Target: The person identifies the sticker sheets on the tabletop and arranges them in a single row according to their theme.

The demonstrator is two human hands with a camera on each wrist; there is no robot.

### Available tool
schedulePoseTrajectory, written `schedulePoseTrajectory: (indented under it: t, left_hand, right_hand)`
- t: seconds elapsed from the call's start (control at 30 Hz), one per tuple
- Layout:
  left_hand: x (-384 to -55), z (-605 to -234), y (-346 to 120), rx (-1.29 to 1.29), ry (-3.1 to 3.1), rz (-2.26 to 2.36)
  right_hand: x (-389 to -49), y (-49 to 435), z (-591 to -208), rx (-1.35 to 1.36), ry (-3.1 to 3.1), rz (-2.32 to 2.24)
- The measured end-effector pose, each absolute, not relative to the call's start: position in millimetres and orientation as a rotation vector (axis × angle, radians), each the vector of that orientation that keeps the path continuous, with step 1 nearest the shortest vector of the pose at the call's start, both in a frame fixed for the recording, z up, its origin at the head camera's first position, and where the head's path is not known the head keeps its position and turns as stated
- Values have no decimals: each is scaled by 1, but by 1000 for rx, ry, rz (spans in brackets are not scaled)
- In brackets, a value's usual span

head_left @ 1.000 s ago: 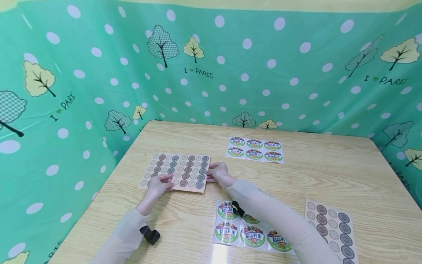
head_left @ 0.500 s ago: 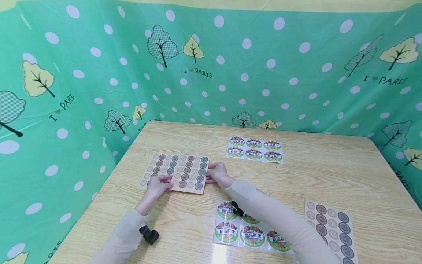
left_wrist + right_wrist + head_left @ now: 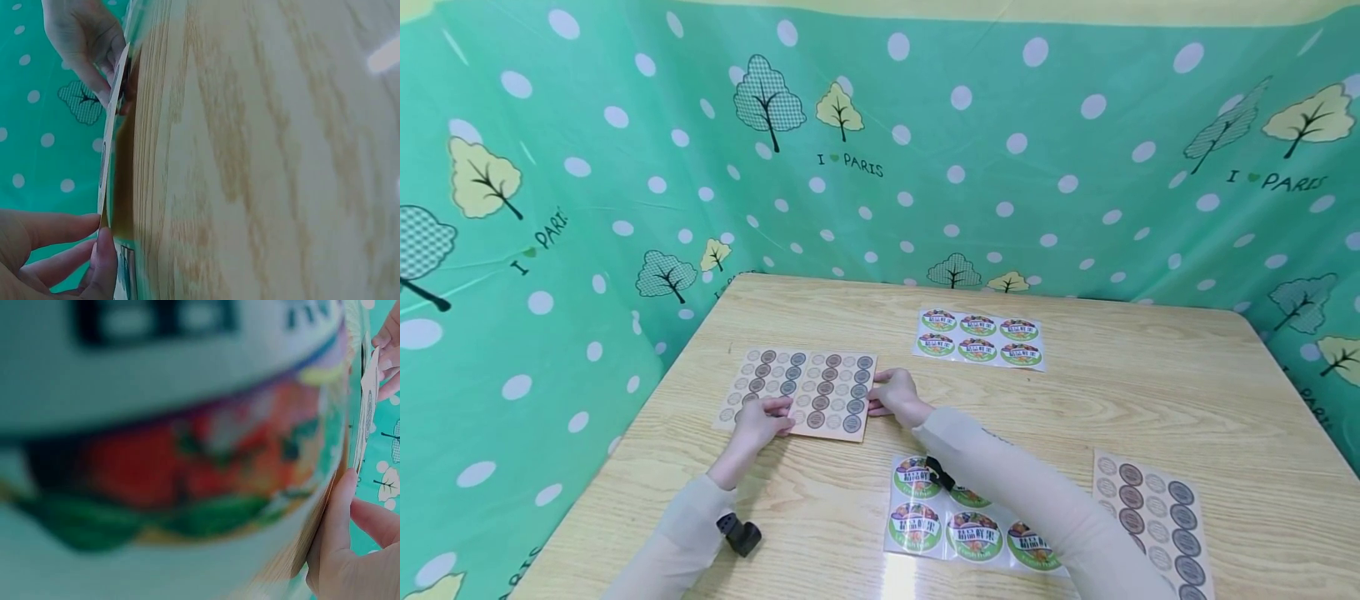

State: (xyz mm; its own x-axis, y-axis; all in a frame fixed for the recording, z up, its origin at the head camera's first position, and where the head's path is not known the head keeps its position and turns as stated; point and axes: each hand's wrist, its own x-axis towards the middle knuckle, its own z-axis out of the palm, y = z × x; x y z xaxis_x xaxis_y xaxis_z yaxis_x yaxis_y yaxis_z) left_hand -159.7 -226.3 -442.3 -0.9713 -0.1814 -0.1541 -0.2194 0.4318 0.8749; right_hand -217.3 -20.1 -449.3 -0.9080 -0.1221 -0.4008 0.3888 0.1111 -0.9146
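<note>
A tan sheet of round stickers (image 3: 842, 387), printed in brown and grey columns, lies with its left side against a second tan sticker sheet (image 3: 760, 367). My left hand (image 3: 756, 423) pinches its near left corner between thumb and fingers, while its wrist overlaps the second sheet. At the right edge, my right hand (image 3: 898, 396) holds the same sheet, thumb on one face and fingers at the other. The left wrist view shows the held sheet (image 3: 106, 156) edge-on, a narrow shadowed gap between it and the wood.
Fruit-label sticker sheets lie at the back (image 3: 979, 340) and under my right forearm (image 3: 973, 533). Another tan sticker sheet (image 3: 1172, 525) is at the front right. A green dotted curtain (image 3: 955, 167) hangs behind and left of the wooden table (image 3: 1150, 383).
The held sheet has shifted very slightly toward me, its near edge a little lower in the head view. Both hands keep the same hold.
</note>
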Motion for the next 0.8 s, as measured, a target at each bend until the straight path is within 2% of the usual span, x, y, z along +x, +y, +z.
schedulePoseTrajectory:
  t: [0.33, 0.8]
  left_hand:
    - [-160, -447, -226, -349, 2704, 1536]
    - [-157, -442, -231, -357, 2714, 1472]
  right_hand:
    - [-227, -21, -463, 232, 2056, -1823]
    - [-213, -5, -439, 108, 1980, -1737]
